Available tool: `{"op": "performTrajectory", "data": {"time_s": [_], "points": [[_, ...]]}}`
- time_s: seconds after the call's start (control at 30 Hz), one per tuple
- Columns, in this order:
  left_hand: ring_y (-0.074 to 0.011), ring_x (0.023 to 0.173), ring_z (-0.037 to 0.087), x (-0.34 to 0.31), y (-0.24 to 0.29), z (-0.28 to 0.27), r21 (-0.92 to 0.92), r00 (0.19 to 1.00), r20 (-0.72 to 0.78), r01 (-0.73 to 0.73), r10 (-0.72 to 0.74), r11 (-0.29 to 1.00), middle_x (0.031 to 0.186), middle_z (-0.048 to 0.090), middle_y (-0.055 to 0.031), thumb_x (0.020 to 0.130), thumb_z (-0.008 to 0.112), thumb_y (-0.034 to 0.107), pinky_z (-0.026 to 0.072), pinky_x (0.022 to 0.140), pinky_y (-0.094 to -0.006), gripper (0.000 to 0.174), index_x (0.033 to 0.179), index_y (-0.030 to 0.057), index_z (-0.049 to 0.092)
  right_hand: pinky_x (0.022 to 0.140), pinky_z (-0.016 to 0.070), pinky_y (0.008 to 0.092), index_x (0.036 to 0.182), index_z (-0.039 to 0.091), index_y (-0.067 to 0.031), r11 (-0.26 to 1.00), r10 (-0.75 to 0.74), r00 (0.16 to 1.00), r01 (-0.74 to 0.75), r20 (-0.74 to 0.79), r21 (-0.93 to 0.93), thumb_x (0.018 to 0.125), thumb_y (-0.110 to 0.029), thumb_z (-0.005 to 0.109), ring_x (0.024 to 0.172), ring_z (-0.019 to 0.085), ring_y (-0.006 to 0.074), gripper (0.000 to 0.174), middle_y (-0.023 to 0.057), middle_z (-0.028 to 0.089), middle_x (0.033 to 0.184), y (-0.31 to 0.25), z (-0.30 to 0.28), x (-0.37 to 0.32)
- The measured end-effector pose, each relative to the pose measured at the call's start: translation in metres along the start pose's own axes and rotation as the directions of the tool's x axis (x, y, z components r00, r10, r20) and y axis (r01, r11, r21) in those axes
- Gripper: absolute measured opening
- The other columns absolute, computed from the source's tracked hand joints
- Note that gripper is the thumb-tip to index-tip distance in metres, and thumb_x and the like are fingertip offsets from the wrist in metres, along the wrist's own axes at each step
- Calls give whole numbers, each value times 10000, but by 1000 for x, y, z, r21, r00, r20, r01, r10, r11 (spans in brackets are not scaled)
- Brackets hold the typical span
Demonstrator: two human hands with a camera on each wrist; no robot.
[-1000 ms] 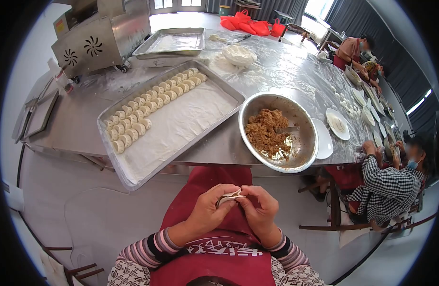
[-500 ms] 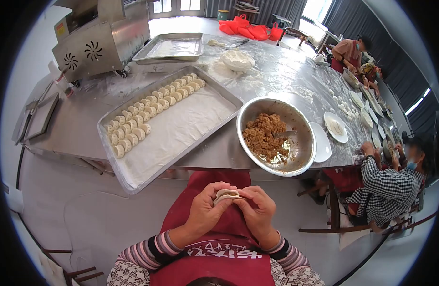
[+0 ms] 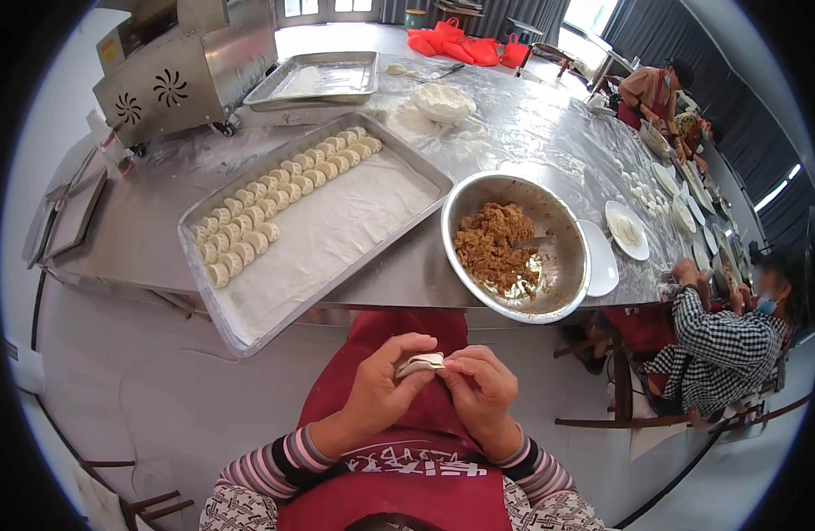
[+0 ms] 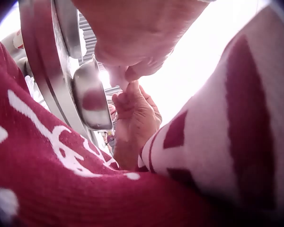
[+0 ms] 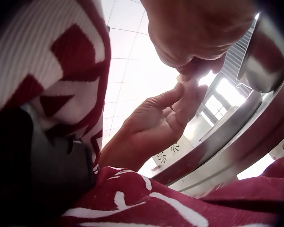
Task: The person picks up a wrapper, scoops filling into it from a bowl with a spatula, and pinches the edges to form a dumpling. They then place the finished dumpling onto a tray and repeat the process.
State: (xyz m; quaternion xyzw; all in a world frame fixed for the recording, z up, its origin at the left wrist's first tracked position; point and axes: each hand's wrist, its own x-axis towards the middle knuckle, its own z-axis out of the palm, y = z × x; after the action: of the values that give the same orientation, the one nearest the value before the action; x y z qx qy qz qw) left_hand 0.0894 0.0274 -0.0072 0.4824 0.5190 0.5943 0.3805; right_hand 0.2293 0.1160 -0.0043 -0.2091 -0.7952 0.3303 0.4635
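Note:
In the head view a small white dumpling point(image 3: 420, 363) is held over the apron, in front of the table edge. My left hand point(image 3: 378, 382) cradles it between thumb and curled fingers, the index finger arching over it. With thumb and forefinger, my right hand point(image 3: 484, 386) pinches its right end. The two wrist views show both hands meeting at the fingertips, the left hand point(image 5: 156, 118) seen from below and the dumpling mostly hidden. A metal bowl of brown filling point(image 3: 494, 248) stands on the table ahead, a utensil stuck in it.
A large lined tray point(image 3: 337, 234) carries rows of pleated dumplings along its far left side. Behind are another metal tray point(image 3: 315, 81), a flour bowl point(image 3: 444, 103) and a steel machine point(image 3: 173, 84). White plates point(image 3: 626, 230) lie right of the filling; people sit at the table's right side.
The wrapper's edges have come together, hiding the filling that showed between them. My left index finger has lifted a little off the dumpling, while the right fingers stay pinched at its end.

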Motion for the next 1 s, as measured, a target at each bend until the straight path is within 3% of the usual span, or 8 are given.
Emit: {"op": "performTrajectory", "data": {"time_s": [0.07, 0.2, 0.3, 0.37, 0.57, 0.7, 0.77, 1.0], "points": [[-164, 1067, 595, 1, -4, 6, -351, 991, -118, 14, -59, 936, 1175, 605, -135, 888, 550, -55, 472, 922, -268, 346, 1231, -34, 513, 614, 501, 292, 867, 643, 2, 994, -99, 993, 97, -60, -47, 685, 31, 754, 701, 623, 233, 216, 106, 651, 817, 1, 1, 1], [-160, 1061, 597, 0, -1, 7, -393, 986, -116, 65, -119, 917, 1171, 606, -123, 890, 549, -56, 470, 925, -262, 340, 1227, -32, 514, 610, 496, 290, 876, 652, -3, 994, 110, 990, -110, -84, -3, 692, 26, 752, 706, 620, 226, 210, 95, 648, 818, -10, 4, 4], [-160, 1066, 598, -1, -2, 5, -141, 992, -106, 48, -63, 989, 1184, 610, -132, 890, 549, -54, 478, 921, -268, 328, 1217, -26, 533, 616, 487, 302, 895, 661, -10, 996, 88, 996, -88, -26, -5, 700, 10, 749, 709, 614, 222, 215, 83, 639, 804, -2, 3, 2], [-196, 1065, 615, 1, 2, 3, 135, 992, -96, -65, 78, 989, 1181, 619, -155, 873, 561, -62, 493, 911, -289, 318, 1188, -18, 569, 627, 477, 318, 883, 656, -25, 988, -80, 997, 80, 5, -130, 689, -6, 751, 705, 607, 230, 217, 79, 631, 796, 1, 2, 3], [-266, 1060, 629, 6, 8, -5, 281, 951, 36, -306, 308, 910, 1166, 620, -185, 825, 587, -93, 506, 905, -320, 328, 1141, -6, 607, 622, 470, 328, 829, 628, -40, 976, -171, 985, 164, -37, -140, 651, -7, 756, 704, 604, 245, 221, 76, 627, 794, -3, 1, 6], [-241, 1077, 617, 6, 7, -4, 290, 944, 98, -331, 316, 898, 1161, 626, -167, 832, 583, -99, 502, 913, -320, 341, 1161, -13, 583, 621, 473, 333, 835, 624, -38, 965, -230, 973, 227, -10, -132, 652, -2, 760, 706, 605, 244, 230, 77, 628, 792, -3, -1, 5], [-209, 1091, 599, 1, 10, 7, -224, 992, -122, -6, -22, 974, 1162, 623, -147, 852, 572, -93, 495, 922, -310, 355, 1198, -20, 545, 616, 473, 329, 830, 623, -39, 979, -186, 978, 176, -94, -101, 663, 9, 758, 702, 603, 241, 220, 80, 630, 791, -5, 0, 5], [-176, 1088, 587, -2, -2, 11, -278, 990, -118, 42, -77, 960, 1170, 617, -127, 892, 540, -64, 482, 923, -275, 341, 1230, -20, 524, 601, 464, 309, 852, 641, -21, 998, 7, 995, -14, -97, -67, 671, 4, 767, 694, 597, 232, 222, 82, 633, 793, -9, 5, 2]]}}
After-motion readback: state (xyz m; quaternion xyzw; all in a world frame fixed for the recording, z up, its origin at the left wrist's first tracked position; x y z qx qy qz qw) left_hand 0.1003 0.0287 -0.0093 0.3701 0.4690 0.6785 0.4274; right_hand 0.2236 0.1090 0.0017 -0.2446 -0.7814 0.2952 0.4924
